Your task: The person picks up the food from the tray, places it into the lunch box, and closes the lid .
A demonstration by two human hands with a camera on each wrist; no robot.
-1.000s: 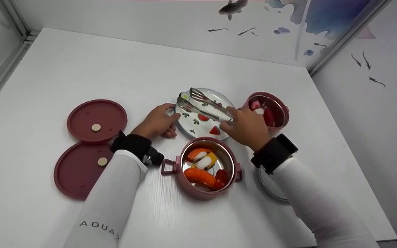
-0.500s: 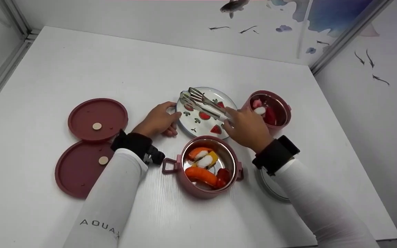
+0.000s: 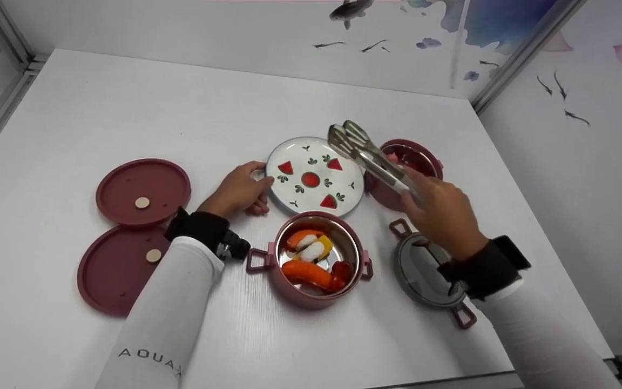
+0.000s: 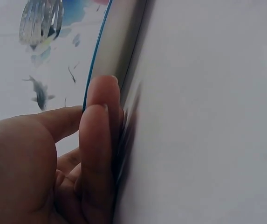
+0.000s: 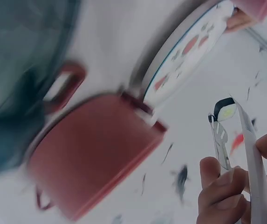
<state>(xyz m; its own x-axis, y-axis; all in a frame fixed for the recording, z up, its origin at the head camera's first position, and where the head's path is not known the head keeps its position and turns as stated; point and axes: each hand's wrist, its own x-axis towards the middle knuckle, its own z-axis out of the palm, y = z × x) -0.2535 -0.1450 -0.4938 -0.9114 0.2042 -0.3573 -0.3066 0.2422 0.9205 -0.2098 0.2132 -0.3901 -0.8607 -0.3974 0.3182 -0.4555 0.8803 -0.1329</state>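
Head view: pinches patterned plate (image 3: 313,178) at nine o'clock with nearly closed left hand (image 3: 241,189); grips tongs (image 3: 373,162) in curled right hand (image 3: 446,213), aims tips toward ten o'clock; two-handled pot (image 3: 311,302) at plate's six o'clock. Left wrist view: lays fingers along plate's outer wall. Right wrist view: holds small dark-rimmed piece (image 5: 227,112) between tongs' tips.

the left hand (image 3: 242,189) holds a patterned plate (image 3: 301,156) by its rim, with two maroon discs (image 3: 119,192) left of its fingers (image 3: 251,166). a pink pot (image 3: 313,302) with food pieces (image 3: 305,274) sits nearer the person than those fingers; the right hand (image 3: 443,213) grips metal tongs (image 3: 380,167), its fingers partly hiding a second pot (image 3: 384,195).
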